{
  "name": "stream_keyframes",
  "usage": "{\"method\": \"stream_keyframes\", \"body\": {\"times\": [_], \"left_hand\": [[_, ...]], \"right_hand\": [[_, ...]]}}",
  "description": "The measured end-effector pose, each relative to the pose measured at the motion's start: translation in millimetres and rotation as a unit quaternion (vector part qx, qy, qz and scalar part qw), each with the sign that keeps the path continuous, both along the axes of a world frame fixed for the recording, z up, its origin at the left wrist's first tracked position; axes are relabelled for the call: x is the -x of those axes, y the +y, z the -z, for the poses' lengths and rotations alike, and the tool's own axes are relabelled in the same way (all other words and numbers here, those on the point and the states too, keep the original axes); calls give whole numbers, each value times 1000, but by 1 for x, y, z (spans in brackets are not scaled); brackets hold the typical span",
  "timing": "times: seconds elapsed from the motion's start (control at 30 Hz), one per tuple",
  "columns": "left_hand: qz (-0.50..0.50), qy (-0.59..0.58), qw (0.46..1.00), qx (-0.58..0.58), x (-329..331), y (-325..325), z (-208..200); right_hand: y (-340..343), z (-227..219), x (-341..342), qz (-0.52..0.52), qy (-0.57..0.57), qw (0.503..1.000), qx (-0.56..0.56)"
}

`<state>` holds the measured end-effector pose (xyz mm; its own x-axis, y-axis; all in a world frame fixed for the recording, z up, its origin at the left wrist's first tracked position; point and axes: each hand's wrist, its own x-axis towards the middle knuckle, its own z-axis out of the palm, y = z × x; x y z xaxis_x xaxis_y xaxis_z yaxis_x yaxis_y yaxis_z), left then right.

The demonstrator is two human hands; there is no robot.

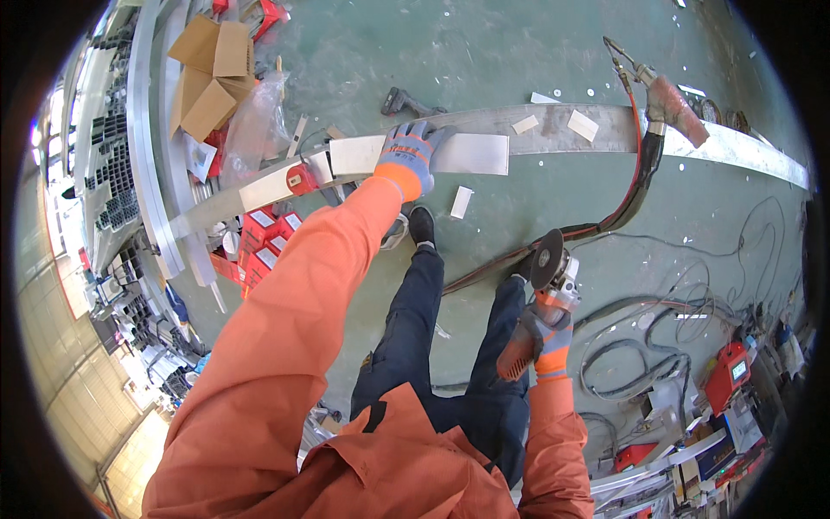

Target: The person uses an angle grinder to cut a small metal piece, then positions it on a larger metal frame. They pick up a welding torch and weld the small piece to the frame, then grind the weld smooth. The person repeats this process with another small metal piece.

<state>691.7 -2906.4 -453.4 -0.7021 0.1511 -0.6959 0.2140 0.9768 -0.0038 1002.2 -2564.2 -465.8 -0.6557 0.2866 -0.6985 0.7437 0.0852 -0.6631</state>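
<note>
Resting left hand (406,162), loosely open, on metal bar (475,154), apparently for steadying; gripping grinder (519,342) in closed right hand (551,333), clear of metal bar, perhaps for safety

Open floor (536,195); black hose (643,176) across

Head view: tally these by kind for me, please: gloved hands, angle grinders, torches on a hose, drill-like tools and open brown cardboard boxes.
Gloved hands: 2, the left hand and the right hand
Angle grinder: 1
Torch: 1
Drill-like tool: 1
Open cardboard box: 1
Total: 6
</note>
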Motion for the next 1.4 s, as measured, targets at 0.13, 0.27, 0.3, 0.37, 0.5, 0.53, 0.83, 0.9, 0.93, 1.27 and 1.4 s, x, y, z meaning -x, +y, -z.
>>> {"method": "stream_keyframes", "body": {"times": [0.13,0.27,0.3,0.37,0.5,0.53,0.83,0.9,0.93,1.27,1.4], "left_hand": [[33,24,998,52,-8,-3,30],[58,126,990,-7,-44,19,25],[62,167,983,-50,-64,35,7],[1,-93,994,-59,-109,75,-30],[-213,-532,765,-294,-236,119,-55],[-295,-461,761,-348,-260,127,-61],[-439,-370,717,-395,-344,167,-14],[-416,-367,731,-397,-345,175,-16],[-404,-368,742,-389,-343,179,-17],[-295,-460,737,-396,-345,246,16],[-104,-182,944,-254,-291,296,-48]], "right_hand": [[3,3,-5,-1,8,1000,-18],[4,-8,0,-21,42,999,-8],[0,-16,6,22,21,999,15],[-9,-26,16,105,-20,993,58],[-1,12,-12,244,32,969,29],[-2,-2,-3,291,10,955,62],[40,15,-37,322,-37,932,162],[44,6,-36,334,-34,928,162],[49,4,-40,341,-21,923,175],[89,-14,-34,387,82,858,327],[79,-18,-19,448,-28,876,175]]}}
